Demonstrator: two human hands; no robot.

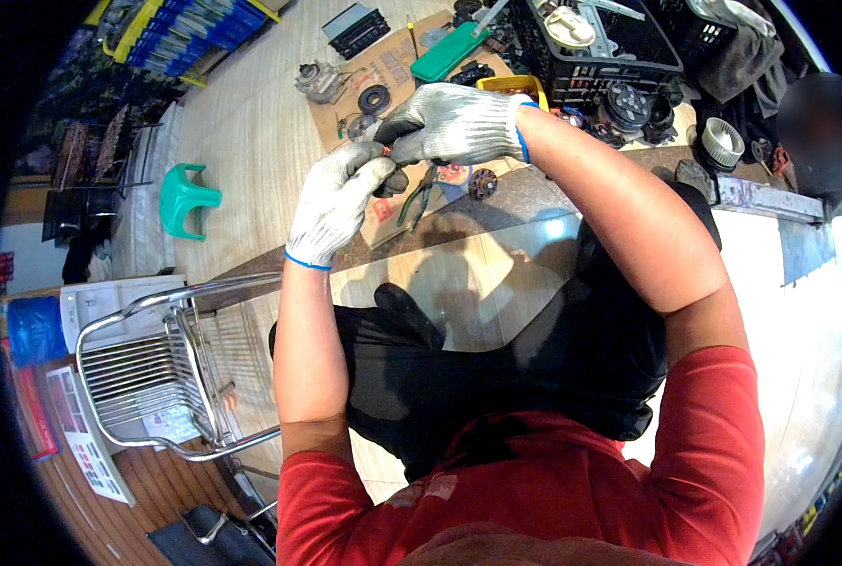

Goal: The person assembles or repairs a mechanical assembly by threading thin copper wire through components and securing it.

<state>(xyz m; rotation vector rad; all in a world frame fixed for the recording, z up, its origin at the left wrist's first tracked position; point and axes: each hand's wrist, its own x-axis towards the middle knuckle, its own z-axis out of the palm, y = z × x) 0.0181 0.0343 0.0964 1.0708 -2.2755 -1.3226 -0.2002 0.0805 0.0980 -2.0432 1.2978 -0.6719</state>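
Note:
Both hands wear white knitted gloves with dark grey coated fingers and blue cuffs. My left hand and my right hand meet fingertip to fingertip above the floor. Their fingers are closed in a pinch around something small; a reddish bit shows between them, too covered to name. Just below the fingers lie pliers with dark green handles. To the right of the pliers is a small round brown-and-dark part. Beyond the hands, a black ring-shaped part and a grey metal housing rest on cardboard.
A green case, a yellow tray and a black crate of parts stand at the far side. A white fan wheel is at right. On the left are a green stool and a chrome chair.

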